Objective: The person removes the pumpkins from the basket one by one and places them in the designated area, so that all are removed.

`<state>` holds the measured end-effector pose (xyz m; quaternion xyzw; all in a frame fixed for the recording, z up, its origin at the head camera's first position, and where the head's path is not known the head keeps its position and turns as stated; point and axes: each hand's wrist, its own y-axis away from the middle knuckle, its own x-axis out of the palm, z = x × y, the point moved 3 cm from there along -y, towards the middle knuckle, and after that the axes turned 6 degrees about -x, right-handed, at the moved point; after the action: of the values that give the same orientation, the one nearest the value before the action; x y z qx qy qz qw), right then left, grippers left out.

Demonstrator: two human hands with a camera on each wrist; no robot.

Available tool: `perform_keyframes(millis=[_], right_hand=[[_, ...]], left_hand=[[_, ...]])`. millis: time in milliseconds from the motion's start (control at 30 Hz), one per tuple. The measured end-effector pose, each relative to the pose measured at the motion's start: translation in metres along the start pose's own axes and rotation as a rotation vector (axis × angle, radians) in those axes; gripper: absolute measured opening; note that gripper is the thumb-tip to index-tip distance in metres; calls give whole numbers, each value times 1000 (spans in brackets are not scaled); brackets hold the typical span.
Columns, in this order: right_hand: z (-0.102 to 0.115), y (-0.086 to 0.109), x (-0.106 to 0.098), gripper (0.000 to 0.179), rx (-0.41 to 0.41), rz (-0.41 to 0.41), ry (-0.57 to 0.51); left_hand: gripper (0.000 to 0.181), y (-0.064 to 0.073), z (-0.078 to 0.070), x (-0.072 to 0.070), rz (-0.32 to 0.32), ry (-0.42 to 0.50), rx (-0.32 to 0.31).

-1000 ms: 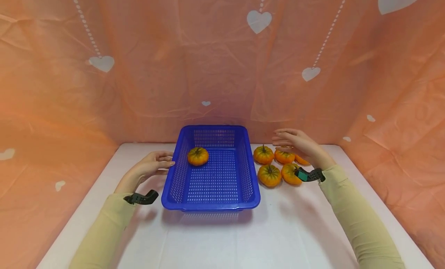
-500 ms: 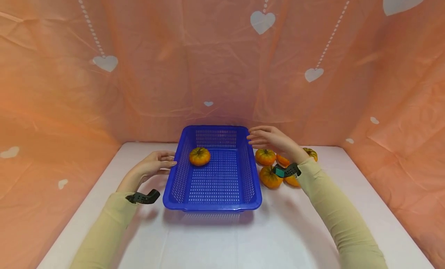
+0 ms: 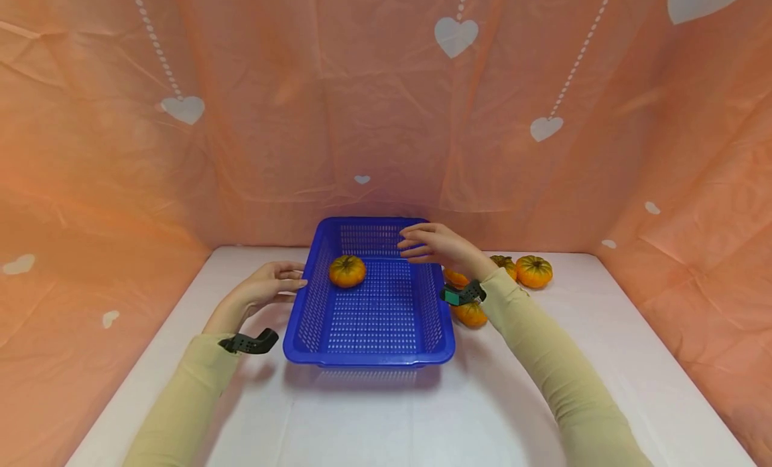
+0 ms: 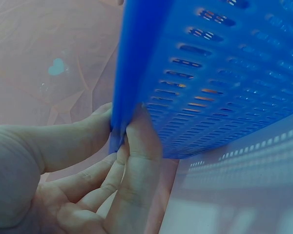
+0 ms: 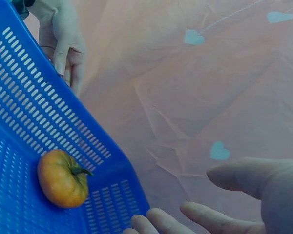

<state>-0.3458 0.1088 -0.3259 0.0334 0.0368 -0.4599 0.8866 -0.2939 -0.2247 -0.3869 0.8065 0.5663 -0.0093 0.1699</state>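
A blue perforated plastic basket stands in the middle of the table. My left hand pinches its left rim, thumb on one side and fingers on the other, as the left wrist view shows up close. Inside the basket, toward the back left, lies one small orange-green pumpkin, its stem visible in the right wrist view. Over the basket's back right corner hovers my right hand, fingers loosely extended and thumb apart, nothing between them. Beyond the right wrist sit several similar pumpkins, some partly hidden by that hand and forearm.
A white table carries everything. Orange cloth with white hearts encloses the back and both sides. Black wrist straps sit at the ends of both sleeves.
My right hand has swept left from above the loose pumpkins to over the basket, uncovering pumpkins on the right. The left hand stays on the rim, and the basket has not visibly moved.
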Motion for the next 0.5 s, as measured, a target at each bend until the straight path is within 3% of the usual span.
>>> perform_keyframes(millis=[500], right_hand=[[-15, -32, 23, 49, 72, 16, -72]], left_hand=[[58, 1, -1, -1, 15, -1, -8]])
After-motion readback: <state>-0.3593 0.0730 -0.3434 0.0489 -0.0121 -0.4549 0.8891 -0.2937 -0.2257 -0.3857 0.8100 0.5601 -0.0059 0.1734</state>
